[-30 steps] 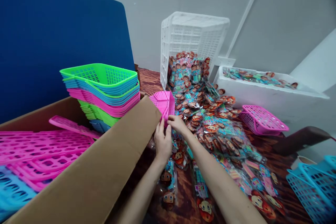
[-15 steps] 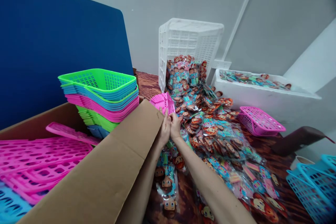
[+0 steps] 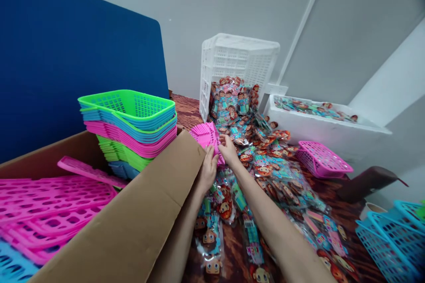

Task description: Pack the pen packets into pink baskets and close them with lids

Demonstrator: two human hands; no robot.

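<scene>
A nested stack of small pink plastic baskets (image 3: 202,131) lies tipped on its side beyond the cardboard flap. My left hand (image 3: 208,169) has its fingers closed against the near side of the end pink basket. At that basket's right edge, the fingers of my right hand (image 3: 228,150) are bent and closed on the rim. Below and to the right of both hands, clear bags with cartoon-faced figures and pastel sticks (image 3: 265,170) lie in a heap. My left forearm runs along the cardboard box (image 3: 133,212).
On the left, green, blue and pink baskets (image 3: 129,106) stand stacked above pink lattice pieces (image 3: 49,199). A tipped white crate (image 3: 241,53) spills bags. Rightward are a white foam box (image 3: 299,119), a pink basket (image 3: 323,159), a dark cylindrical pouch (image 3: 365,183) and blue baskets (image 3: 392,239).
My hands, close together before, have moved apart. The right hand has gone to the right and up, and the end pink basket now shows lower down, between the hands.
</scene>
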